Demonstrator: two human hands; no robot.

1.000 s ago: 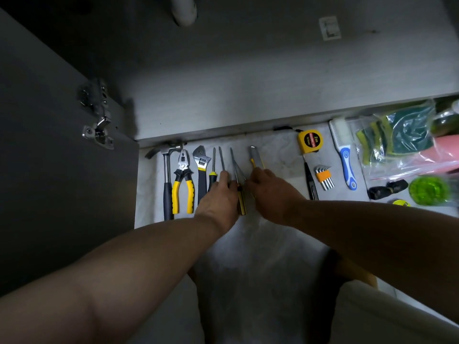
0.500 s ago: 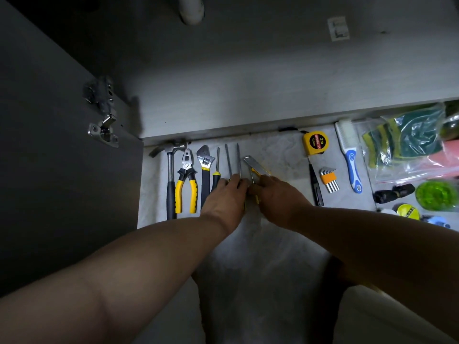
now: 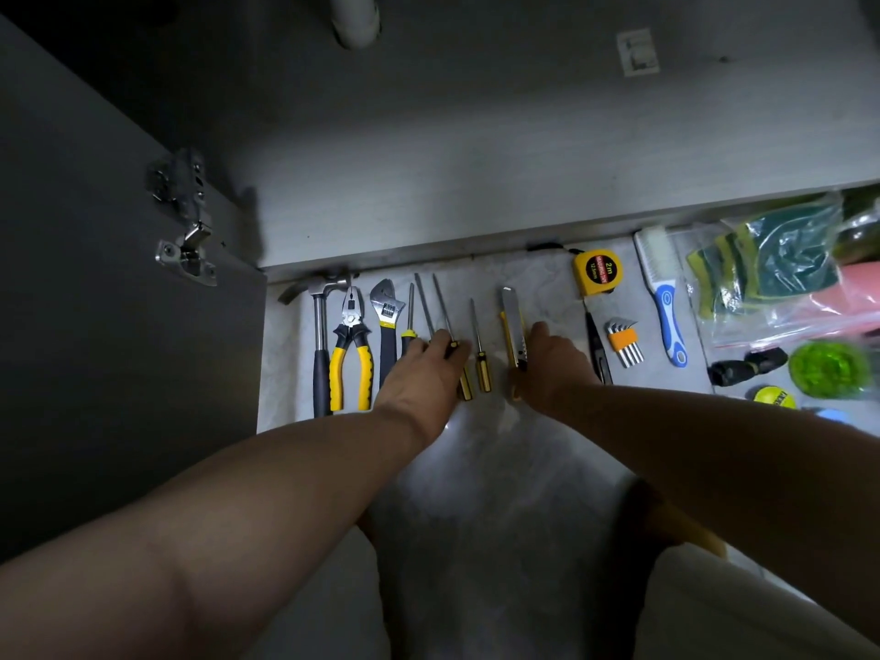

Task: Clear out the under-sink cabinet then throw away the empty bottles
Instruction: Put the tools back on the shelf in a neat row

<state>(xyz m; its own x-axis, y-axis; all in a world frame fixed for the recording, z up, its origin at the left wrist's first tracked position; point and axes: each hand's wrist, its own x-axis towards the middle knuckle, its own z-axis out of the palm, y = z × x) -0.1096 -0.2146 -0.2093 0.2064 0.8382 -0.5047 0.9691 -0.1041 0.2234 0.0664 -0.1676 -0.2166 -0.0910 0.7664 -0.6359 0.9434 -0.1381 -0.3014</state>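
Note:
The under-sink cabinet floor [image 3: 476, 159] is bare, with a white drain pipe [image 3: 357, 21] at the top. On the marble floor in front lies a row of tools. My left hand [image 3: 424, 373] rests with its fingers laid over the handles of two long screwdrivers [image 3: 440, 302]. A small yellow-handled screwdriver [image 3: 480, 350] lies free between my hands. My right hand [image 3: 547, 369] grips the lower end of a yellow and grey utility knife [image 3: 512, 316], which lies straight in the row.
A hammer [image 3: 321, 335], pliers [image 3: 351, 359] and wrench [image 3: 388, 316] lie at the left. A tape measure [image 3: 595, 271], hex keys [image 3: 624, 343], brush [image 3: 664, 302] and bagged sponges [image 3: 771, 259] lie at the right. The open cabinet door [image 3: 95, 326] stands at the left.
My right hand has carried the utility knife to the right and turned it straight. The small screwdriver now lies uncovered between my hands. My left hand stays on the long screwdrivers.

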